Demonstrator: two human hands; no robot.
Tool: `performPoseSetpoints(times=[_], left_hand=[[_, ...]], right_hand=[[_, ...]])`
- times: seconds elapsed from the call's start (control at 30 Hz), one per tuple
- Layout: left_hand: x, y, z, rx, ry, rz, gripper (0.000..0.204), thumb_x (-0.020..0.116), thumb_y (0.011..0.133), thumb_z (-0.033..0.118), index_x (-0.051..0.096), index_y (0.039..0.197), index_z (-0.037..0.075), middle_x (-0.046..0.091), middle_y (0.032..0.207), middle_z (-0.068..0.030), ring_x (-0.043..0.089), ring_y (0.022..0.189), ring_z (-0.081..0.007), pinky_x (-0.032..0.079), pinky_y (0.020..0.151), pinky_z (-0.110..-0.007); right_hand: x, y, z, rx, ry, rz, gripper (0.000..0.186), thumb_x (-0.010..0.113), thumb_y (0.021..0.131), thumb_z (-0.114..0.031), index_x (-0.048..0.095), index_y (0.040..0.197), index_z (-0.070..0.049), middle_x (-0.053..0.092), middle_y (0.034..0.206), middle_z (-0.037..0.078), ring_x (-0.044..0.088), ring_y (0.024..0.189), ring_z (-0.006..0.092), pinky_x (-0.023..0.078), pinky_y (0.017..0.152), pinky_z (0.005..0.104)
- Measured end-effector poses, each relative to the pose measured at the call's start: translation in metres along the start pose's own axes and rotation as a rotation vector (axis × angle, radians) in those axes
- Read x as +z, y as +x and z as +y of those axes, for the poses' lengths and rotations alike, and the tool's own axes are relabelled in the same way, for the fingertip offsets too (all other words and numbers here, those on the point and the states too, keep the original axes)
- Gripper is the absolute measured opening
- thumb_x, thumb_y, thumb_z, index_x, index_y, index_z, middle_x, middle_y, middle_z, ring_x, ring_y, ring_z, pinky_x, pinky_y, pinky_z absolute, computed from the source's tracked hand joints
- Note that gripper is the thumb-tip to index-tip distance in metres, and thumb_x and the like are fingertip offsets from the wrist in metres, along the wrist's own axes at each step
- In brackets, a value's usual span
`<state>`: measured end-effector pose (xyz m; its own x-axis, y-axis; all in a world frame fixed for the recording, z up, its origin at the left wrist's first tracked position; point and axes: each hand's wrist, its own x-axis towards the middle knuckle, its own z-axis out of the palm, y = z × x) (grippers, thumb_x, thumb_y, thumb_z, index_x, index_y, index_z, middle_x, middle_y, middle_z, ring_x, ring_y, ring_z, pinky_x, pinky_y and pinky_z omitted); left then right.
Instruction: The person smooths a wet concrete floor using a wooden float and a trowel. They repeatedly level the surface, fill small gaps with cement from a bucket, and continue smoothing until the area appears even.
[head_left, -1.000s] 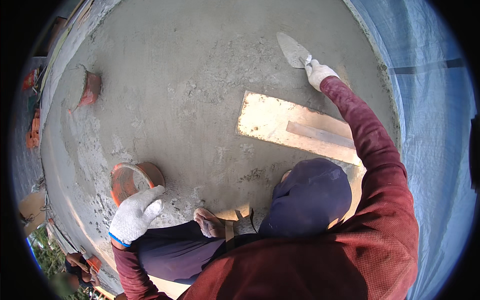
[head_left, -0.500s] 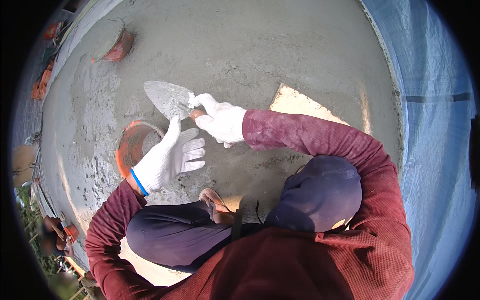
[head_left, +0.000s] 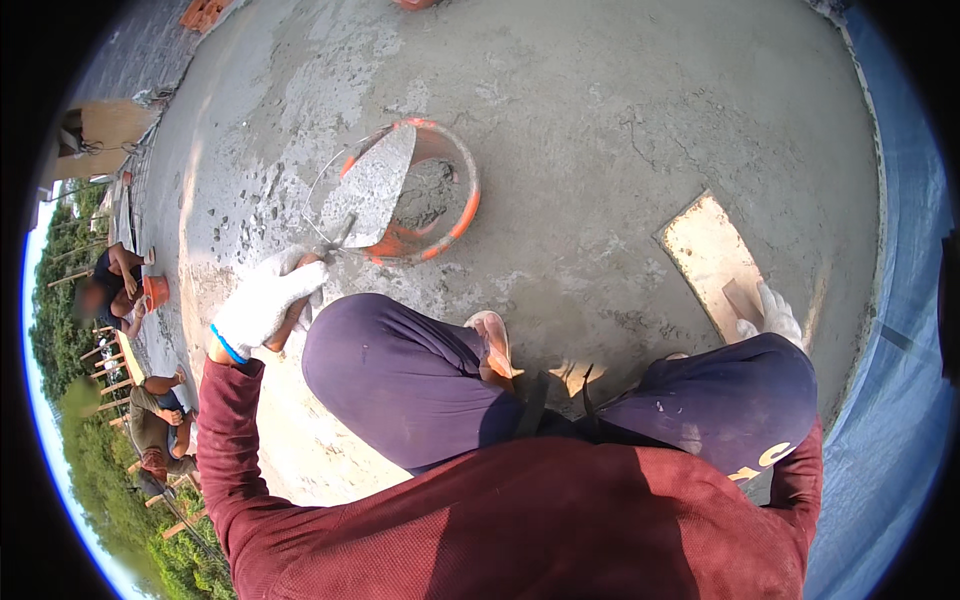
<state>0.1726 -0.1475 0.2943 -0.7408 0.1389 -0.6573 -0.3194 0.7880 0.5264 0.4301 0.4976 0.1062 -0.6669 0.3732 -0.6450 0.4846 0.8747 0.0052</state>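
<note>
My left hand, in a white glove with a blue cuff, is closed round the handle of a pointed trowel. The blade lies tilted across the left rim of an orange bucket, hiding part of its mouth. Grey wet mortar shows inside the bucket. Over on the right, a flat wooden float rests on the grey surface. My gloved right hand grips its handle, the thumb on one side and the fingers on the other; my right knee hides the wrist.
Grey mortar covers the floor around me, with loose crumbs left of the bucket. A blue tarp borders the right side. Two other people sit at the far left, by a red bucket. Another reddish container shows at the top edge.
The trowel has passed from my right hand to my left and is now at the bucket. My right hand has moved right, onto the float. The whole view has shifted.
</note>
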Motion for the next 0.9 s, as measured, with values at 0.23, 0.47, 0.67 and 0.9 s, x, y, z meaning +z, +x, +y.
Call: performPoseSetpoints(times=[0.23, 0.47, 0.67, 0.9], left_hand=[[-0.008, 0.111, -0.043, -0.105, 0.106, -0.147, 0.038, 0.062, 0.107, 0.029, 0.069, 0.126, -0.002, 0.068, 0.092, -0.0002, 0.059, 0.078, -0.0088, 0.049, 0.069, -0.027], [-0.028, 0.175, -0.059, 0.010, 0.589, -0.125, 0.047, 0.066, 0.105, 0.039, 0.072, 0.119, -0.005, 0.074, 0.097, -0.0079, 0.065, 0.085, -0.0186, 0.053, 0.080, -0.036], [-0.039, 0.102, 0.026, 0.004, 0.368, 0.191, 0.064, 0.059, 0.107, 0.052, 0.060, 0.144, 0.001, 0.066, 0.118, -0.0052, 0.060, 0.095, -0.0123, 0.050, 0.083, -0.030], [0.033, 0.086, 0.243, 0.524, 0.281, -0.138, 0.071, 0.050, 0.111, 0.053, 0.050, 0.153, -0.004, 0.067, 0.134, -0.0138, 0.066, 0.114, -0.0189, 0.052, 0.101, -0.033]], right_hand=[[0.156, -0.007, 0.087, -0.132, 0.139, 0.615, 0.056, 0.070, 0.095, -0.046, 0.058, 0.145, -0.025, 0.071, 0.108, 0.017, 0.069, 0.102, 0.0390, 0.056, 0.086, 0.0508], [0.266, -0.156, 0.096, 0.464, 0.382, 0.358, 0.075, 0.070, 0.097, -0.045, 0.041, 0.162, -0.022, 0.061, 0.139, 0.025, 0.064, 0.124, 0.0436, 0.054, 0.104, 0.0487], [0.227, -0.083, 0.189, 0.773, 0.485, 0.399, 0.074, 0.068, 0.100, -0.040, 0.035, 0.164, -0.023, 0.058, 0.152, 0.019, 0.064, 0.131, 0.0382, 0.053, 0.107, 0.0448], [0.017, 0.154, 0.208, 0.561, 0.420, 0.546, 0.061, 0.063, 0.100, -0.040, 0.044, 0.156, -0.025, 0.072, 0.130, 0.021, 0.071, 0.117, 0.0402, 0.056, 0.098, 0.0507]])
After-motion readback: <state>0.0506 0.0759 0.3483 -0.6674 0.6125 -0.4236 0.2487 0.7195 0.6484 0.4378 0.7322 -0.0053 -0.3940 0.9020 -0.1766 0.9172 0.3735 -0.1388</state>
